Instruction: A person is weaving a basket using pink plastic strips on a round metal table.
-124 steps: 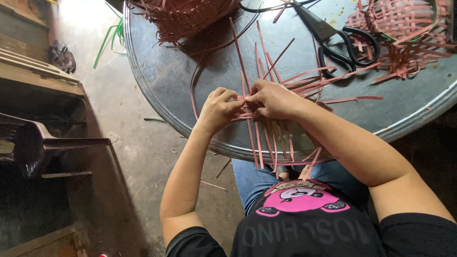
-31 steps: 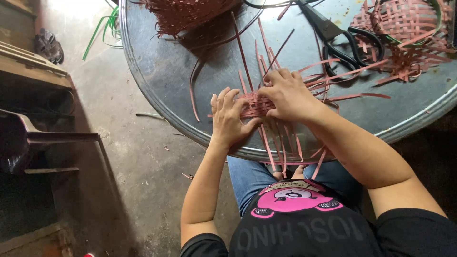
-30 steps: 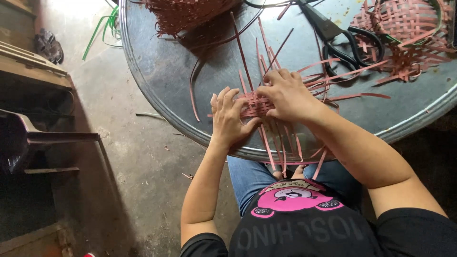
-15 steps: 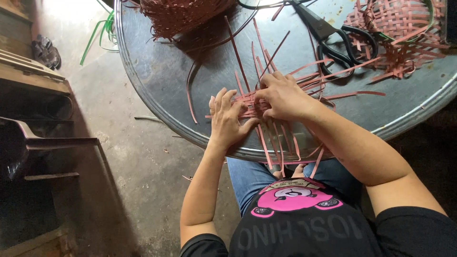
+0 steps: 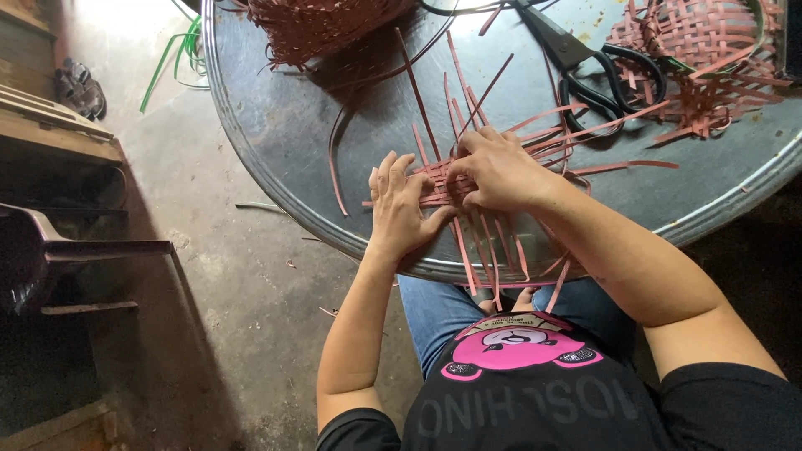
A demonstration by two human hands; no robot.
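Flat and splayed, the left hand (image 5: 401,207) presses the woven strips (image 5: 443,179) while the right hand's (image 5: 497,171) curled fingers pinch them.

Black scissors (image 5: 589,71) lie on the round metal table (image 5: 284,142) near a half-woven basket (image 5: 706,42).

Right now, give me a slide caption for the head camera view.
Left hand and right hand press reddish woven strips flat on a round metal table, scissors nearby.
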